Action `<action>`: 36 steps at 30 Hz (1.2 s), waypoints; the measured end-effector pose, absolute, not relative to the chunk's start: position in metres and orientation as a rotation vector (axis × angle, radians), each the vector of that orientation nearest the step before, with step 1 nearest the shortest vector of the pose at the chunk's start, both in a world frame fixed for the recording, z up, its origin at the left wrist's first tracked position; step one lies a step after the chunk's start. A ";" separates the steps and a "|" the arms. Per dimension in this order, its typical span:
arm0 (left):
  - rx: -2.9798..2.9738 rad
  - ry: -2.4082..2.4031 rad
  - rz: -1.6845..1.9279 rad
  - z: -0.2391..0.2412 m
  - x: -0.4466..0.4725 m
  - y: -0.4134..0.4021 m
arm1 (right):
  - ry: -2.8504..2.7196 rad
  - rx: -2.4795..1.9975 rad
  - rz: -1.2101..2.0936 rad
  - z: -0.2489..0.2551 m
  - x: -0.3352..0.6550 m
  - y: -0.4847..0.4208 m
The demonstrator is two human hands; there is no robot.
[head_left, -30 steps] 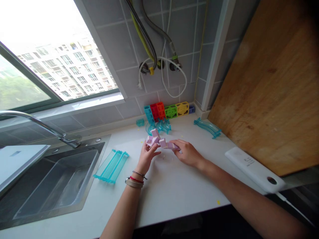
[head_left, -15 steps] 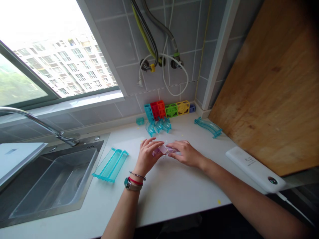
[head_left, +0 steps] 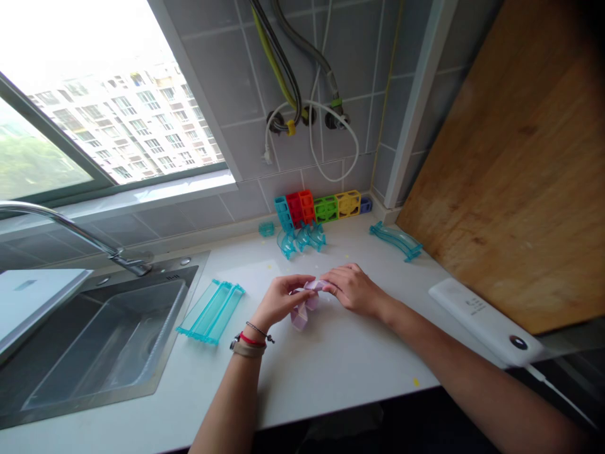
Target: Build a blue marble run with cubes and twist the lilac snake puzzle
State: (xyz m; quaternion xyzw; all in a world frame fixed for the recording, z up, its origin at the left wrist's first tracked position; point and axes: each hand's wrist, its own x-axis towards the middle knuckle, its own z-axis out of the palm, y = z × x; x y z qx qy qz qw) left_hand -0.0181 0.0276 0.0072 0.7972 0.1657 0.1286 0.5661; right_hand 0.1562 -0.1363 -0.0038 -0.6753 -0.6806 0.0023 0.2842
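Between my hands is a pale purple and white snake puzzle, made of angular jointed segments. My left hand pinches its upper part between thumb and fingers, and a bent length hangs below that thumb. From the other side my right hand grips the right end, its fingers curled over and hiding part of it. Both hands are just above the white countertop. Beyond them lie curved clear teal track pieces, and straight clear teal track pieces lie to the left.
Against the wall stands a row of coloured blocks: red, green and yellow. A longer teal track piece lies right of them. The sink is at left. A white power bank with a cable sits at right.
The snake puzzle has turned and unfolded, with a length now hanging toward me. My left hand has moved slightly lower and rolled, and my right fingers have closed further over its end.
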 end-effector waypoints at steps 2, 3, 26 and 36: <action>1.726 0.361 0.207 0.008 -0.020 0.030 | -1.825 -1.811 0.004 -0.004 0.156 -0.136; 1.676 0.357 0.170 0.010 -0.021 0.031 | -1.832 -1.811 0.009 -0.003 0.156 -0.137; 1.200 0.553 0.192 0.002 -0.014 0.029 | -1.658 -1.963 -0.212 0.005 0.144 -0.140; 1.155 0.371 -0.034 0.007 -0.022 0.027 | -1.555 -1.874 -0.077 -0.003 0.148 -0.137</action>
